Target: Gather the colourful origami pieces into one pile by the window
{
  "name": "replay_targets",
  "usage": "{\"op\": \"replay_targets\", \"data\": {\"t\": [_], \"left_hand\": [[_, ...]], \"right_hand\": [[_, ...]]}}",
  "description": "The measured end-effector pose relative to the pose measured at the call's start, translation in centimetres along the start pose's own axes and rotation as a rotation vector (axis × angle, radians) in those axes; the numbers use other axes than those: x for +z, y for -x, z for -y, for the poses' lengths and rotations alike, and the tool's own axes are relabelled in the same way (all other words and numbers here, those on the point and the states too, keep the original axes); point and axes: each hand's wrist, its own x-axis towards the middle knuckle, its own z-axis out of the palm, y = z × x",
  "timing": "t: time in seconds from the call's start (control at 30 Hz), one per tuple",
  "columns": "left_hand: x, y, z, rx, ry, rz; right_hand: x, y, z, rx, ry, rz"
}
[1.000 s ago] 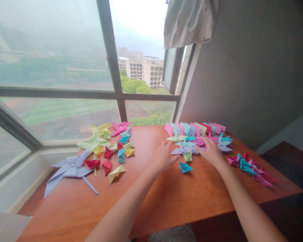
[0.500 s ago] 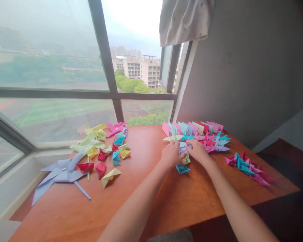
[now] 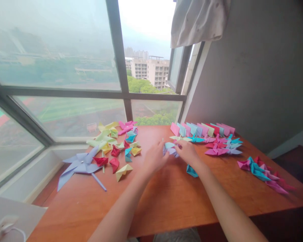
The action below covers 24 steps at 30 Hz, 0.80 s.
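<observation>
**Both hands gathered on a lavender paper piece**

Head view: the left hand (image 3: 155, 158) and right hand (image 3: 188, 152) met over a small lavender folded piece (image 3: 169, 150) on the bench (image 3: 171, 198), their fingers pinching it from either side. A second earlier the hands lay apart on the pile beside the row of folded slips (image 3: 203, 129); since then they had drawn together and pulled this piece clear of that pile, toward the bench's middle. A teal folded piece (image 3: 192, 171) lay just beside the right wrist. Left of the lavender piece sat a scatter of coloured shapes (image 3: 121, 151) and a large lavender pinwheel (image 3: 79, 164).
</observation>
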Motion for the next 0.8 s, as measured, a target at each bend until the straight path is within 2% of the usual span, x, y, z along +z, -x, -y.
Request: {"op": "replay_targets", "data": {"t": [0.17, 0.37, 0.47, 0.53, 0.67, 0.8], "left_hand": [[-4.6, 0.9, 3.6, -0.075, -0.052, -0.115], [-10.5, 1.0, 9.4, -0.247, -0.134, -0.265], [-12.5, 1.7, 11.7, -0.343, -0.174, -0.302], [-13.1, 2.5, 12.7, -0.375, -0.190, -0.279], [-13.1, 4.1, 13.3, -0.380, -0.209, -0.176], [-12.5, 4.6, 12.4, -0.338, -0.235, -0.158]], "right_hand": [[2.3, -3.2, 5.3, -0.021, -0.111, 0.020], [6.3, -9.4, 12.9, -0.030, -0.256, 0.054], [8.0, -11.8, 16.3, -0.030, -0.314, 0.079], [8.8, -12.6, 17.9, -0.044, -0.354, 0.106], [9.3, -12.4, 18.8, -0.085, -0.428, 0.164], [8.2, -11.1, 15.6, -0.079, -0.435, 0.157]]}}
